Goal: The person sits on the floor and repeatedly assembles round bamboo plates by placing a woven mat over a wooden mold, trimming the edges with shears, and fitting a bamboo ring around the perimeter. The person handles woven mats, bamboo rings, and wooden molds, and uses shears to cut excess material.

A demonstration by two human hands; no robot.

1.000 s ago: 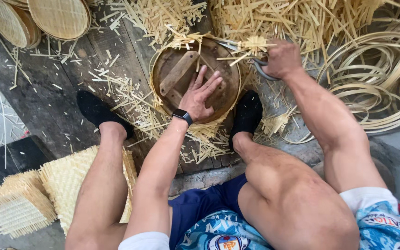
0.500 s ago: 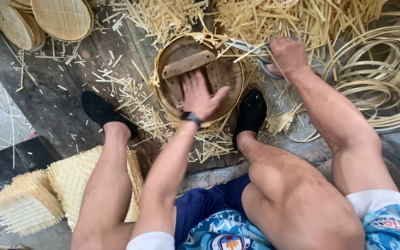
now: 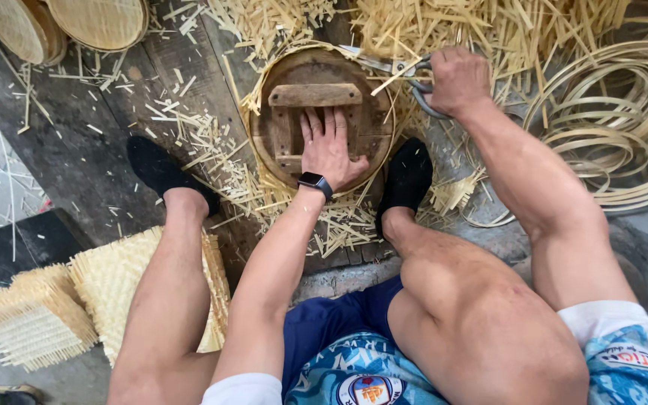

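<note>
Item: round wooden form (image 3: 324, 112) with a woven bamboo rim, lying on the dark plank floor (image 3: 99, 150) between the person's two black shoes. It is now sitting turned from where it was a second ago: the wooden crossbar (image 3: 315, 94), then slanting, is now lying level across the upper half, which suggests the piece is being rotated to bring a fresh stretch of rim toward the blades. Left hand (image 3: 330, 147): lying palm down on the form below the crossbar, fingers straight and slightly spread, pressing it flat; a dark wristwatch (image 3: 314, 182) is showing at the wrist. Right hand (image 3: 455, 79): closed around the grey handles of a pair of scissors (image 3: 395, 71), blades pointing at the form's upper right edge, where loose strip ends are sticking out; whether the blades are parted cannot be told. Surroundings: bamboo offcuts (image 3: 279, 22) heaped above, coiled bamboo strips (image 3: 616, 112) at right, woven square pieces (image 3: 76, 300) stacked at lower left, round woven trays (image 3: 99, 22) at top left.
</note>
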